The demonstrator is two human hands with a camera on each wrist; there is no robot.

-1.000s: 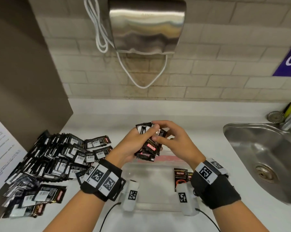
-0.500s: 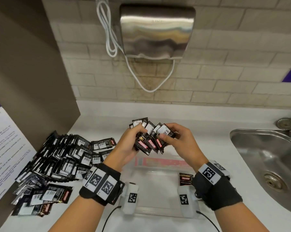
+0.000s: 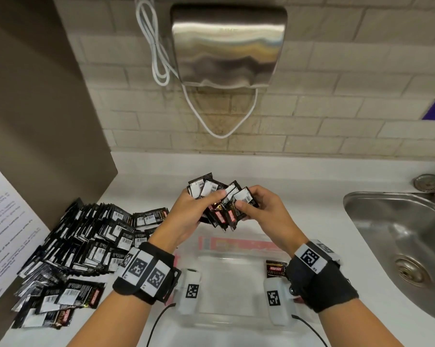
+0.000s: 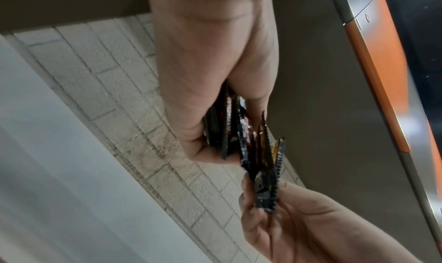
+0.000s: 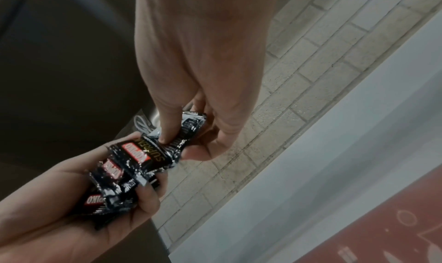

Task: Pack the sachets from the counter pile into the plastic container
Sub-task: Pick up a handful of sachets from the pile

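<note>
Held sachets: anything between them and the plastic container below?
Nothing visible blocks the drop. The left hand and right hand hold the fanned sachets above the far end of the open plastic container. Inside it, one sachet lies at the right; the rest looks bare.

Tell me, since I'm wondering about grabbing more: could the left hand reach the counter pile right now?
Probably not yet: the left hand grips a bunch of sachets, though the pile lies unobstructed beside it.

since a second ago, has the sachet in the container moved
No. The sachet lies where it did in the container, just below the right end of the pink label.
</note>
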